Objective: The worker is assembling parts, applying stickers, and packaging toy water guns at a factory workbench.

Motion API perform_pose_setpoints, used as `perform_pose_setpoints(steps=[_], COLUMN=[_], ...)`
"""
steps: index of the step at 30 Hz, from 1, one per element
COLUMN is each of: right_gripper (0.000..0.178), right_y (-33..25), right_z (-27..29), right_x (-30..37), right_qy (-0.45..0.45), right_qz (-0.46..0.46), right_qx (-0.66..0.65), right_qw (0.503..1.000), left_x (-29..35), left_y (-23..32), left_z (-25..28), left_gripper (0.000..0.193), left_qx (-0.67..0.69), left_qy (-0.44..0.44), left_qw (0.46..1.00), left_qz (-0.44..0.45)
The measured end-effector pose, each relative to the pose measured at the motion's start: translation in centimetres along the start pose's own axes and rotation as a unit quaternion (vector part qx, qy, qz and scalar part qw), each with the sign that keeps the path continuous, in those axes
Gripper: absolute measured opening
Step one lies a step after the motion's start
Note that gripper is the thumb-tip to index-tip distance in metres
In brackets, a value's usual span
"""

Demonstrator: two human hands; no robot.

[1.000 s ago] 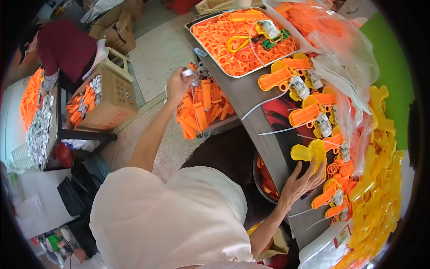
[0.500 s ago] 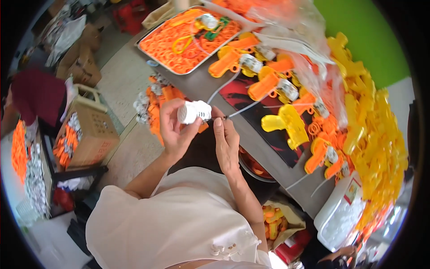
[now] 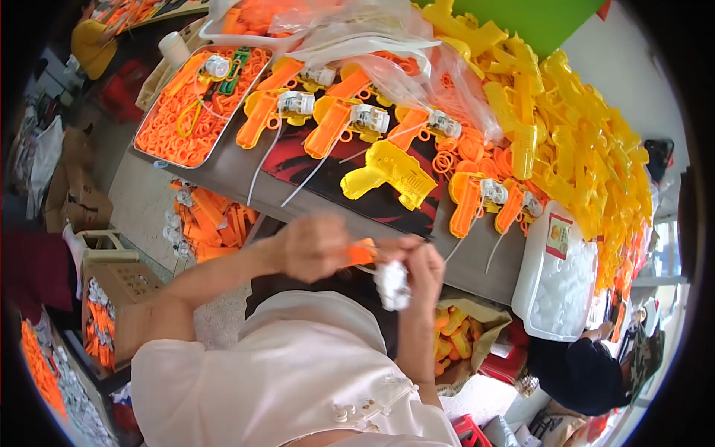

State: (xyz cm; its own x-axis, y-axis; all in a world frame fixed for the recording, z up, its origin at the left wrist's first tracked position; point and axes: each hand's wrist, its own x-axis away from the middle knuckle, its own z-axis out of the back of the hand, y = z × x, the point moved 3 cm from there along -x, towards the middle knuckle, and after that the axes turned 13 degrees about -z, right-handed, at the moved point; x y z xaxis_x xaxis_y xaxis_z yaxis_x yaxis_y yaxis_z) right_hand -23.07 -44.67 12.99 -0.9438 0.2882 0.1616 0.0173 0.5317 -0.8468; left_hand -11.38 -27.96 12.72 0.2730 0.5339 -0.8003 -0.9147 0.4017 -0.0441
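Facing the right hand (image 3: 424,273), a crowded table (image 3: 473,270) borders pale floor (image 3: 132,195).

Pale pinkish-white top (image 3: 261,372), short sleeves (image 3: 165,361), below left hand (image 3: 316,246) and right hand (image 3: 425,274), both bare; button-like trims (image 3: 344,412) lower.

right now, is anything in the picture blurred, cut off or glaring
Head view: the left hand is smeared by motion blur, the orange piece beside it soft too; head view: the lone yellow shell on the dark mat looks crisper; head view: a black fisheye rim hides the corners; head view: clear plastic shows pale glare.
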Motion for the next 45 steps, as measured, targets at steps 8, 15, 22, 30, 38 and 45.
perform_pose_setpoints(steps=[8,15,22,30,38,45], right_gripper=[0.009,0.011,0.012,0.009,0.009,0.010], right_y=[-13.7,-7.8,-3.0,-2.8,-3.2,-3.3], right_z=[5.0,3.3,4.8,4.3,4.5,4.5], right_x=[5.4,-4.5,-8.1,-7.9,-7.3,-7.5], right_qy=[0.118,0.116,0.146,0.171,0.200,0.186], right_qz=[0.169,-0.065,0.045,0.126,0.177,0.168], right_qx=[0.153,0.436,0.536,0.535,0.579,0.564], right_qw=[0.966,0.890,0.830,0.818,0.771,0.787], left_x=[-3.1,-3.4,-1.5,-3.8,-4.5,-4.9], left_y=[-12.9,-11.7,-10.0,-9.9,-10.0,-9.9], left_z=[-5.7,-5.4,-7.2,-6.6,-6.6,-6.5], left_gripper=[0.042,0.041,0.045,0.033,0.029,0.030], left_qx=[-0.162,-0.194,0.222,0.167,0.178,0.168], left_qy=[-0.140,-0.154,0.131,0.069,0.041,0.037], left_qw=[0.954,0.949,0.852,0.890,0.895,0.898], left_qz=[0.208,0.197,0.456,0.418,0.408,0.404])
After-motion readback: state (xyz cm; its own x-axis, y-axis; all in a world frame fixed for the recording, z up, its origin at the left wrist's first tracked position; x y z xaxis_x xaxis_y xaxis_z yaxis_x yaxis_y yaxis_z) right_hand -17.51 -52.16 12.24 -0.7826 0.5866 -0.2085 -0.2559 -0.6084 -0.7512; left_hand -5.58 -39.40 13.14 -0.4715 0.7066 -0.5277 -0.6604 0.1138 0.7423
